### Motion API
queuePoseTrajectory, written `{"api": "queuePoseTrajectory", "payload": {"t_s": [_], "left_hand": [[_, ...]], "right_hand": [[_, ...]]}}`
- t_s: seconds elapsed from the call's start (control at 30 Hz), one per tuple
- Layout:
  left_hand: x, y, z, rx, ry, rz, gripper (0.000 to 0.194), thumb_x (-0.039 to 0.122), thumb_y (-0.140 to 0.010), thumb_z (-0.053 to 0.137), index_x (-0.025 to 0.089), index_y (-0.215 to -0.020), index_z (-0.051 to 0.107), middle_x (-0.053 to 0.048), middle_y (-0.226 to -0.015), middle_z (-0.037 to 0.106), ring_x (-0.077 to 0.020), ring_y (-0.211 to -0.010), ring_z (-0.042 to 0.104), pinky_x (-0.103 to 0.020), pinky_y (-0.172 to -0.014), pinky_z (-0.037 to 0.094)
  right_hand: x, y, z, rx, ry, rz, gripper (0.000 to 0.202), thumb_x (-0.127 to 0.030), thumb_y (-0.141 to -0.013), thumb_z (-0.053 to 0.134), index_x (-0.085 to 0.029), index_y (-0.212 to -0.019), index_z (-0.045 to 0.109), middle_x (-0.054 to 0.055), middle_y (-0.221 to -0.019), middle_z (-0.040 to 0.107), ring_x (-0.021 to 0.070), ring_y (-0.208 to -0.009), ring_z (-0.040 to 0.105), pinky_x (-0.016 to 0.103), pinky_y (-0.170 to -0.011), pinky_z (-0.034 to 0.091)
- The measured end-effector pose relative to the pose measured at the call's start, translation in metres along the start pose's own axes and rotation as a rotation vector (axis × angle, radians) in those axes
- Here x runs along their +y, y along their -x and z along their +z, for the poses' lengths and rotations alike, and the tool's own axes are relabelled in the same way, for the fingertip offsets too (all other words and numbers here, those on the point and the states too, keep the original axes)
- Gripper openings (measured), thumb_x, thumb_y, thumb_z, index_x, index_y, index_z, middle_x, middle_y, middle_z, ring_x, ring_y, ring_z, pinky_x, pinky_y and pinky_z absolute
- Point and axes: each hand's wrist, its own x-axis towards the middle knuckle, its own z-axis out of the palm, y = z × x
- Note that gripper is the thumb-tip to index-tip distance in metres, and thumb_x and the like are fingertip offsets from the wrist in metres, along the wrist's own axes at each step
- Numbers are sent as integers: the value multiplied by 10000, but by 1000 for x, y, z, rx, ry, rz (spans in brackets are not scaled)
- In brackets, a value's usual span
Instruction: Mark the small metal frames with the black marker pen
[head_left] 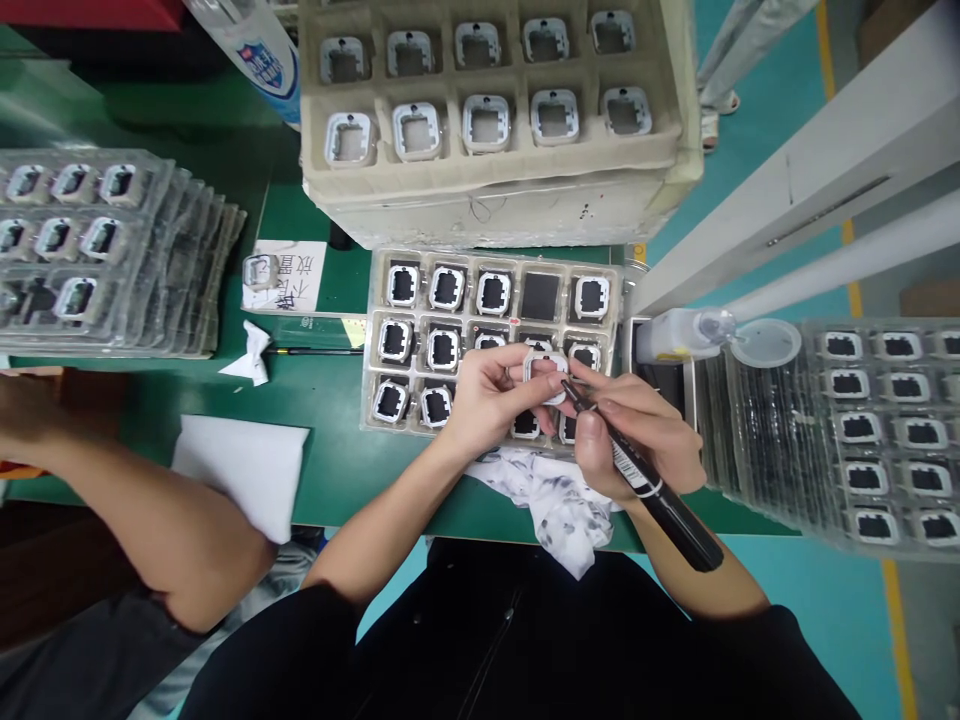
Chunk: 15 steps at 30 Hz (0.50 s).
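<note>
My left hand (491,392) pinches a small white square frame (545,374) over the front half of a plastic tray (366,375). A black marker (660,495) is gripped in my right hand (645,430), its dark tip at the frame's right edge. Similar white frames sit in the tray's pockets, such as one (403,285) at the back left. One back-row pocket (539,296) holds no frame. Both hands hide part of the tray. Just in front of it lies a crumpled cloth (562,500) with dark smudges.
Behind stands a box topped by a beige tray (487,172) of frames. Stacked trays rise at left (172,260) and right (825,440). A dispenser bottle (679,335) is right of my tray. Another person's arm (150,500) reaches in at left, near a white pad (240,475).
</note>
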Motion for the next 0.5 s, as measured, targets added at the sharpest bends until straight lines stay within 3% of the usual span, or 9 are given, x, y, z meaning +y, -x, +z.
{"api": "queuePoseTrajectory", "payload": {"t_s": [0.23,0.5], "left_hand": [[-3,-1,-1,-67,112,-83,395,503,-772,983,183,-816,756,-33,-704,783,-139,-407,629,-256,-408,543],[-3,-5,1,-100,159,-96,380,458,-756,992,179,-800,739,-29,-715,772,-128,-414,605,-248,-403,489]], "right_hand": [[-1,1,-1,-15,67,-12,244,-145,-945,733,-298,-1117,648,-6,-898,797,256,-760,835,465,-730,773],[-2,-2,0,5,-1,-35,331,-50,-892,750,-263,-1139,694,28,-910,804,271,-797,842,439,-727,768]]}}
